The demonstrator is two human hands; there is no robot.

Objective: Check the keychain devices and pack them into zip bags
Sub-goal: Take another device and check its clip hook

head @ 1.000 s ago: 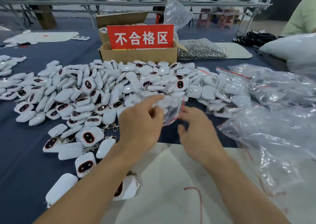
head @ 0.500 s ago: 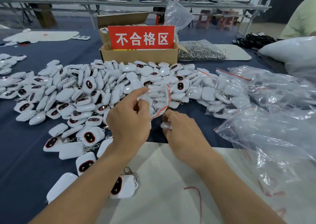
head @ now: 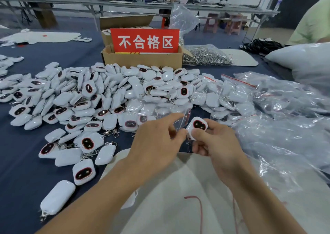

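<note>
Head view: right hand (head: 217, 145) grips one white keychain device (head: 196, 126), dark face up, fingers curled round it. Left hand (head: 157, 141) pinches the edge of a clear zip bag (head: 181, 120) just beside the device, above the near edge of the loose device pile (head: 107, 94). Filled bags (head: 232, 95) lie to the right. Cardboard box (head: 142, 59) with red sign (head: 144, 41) stands behind the pile.
</note>
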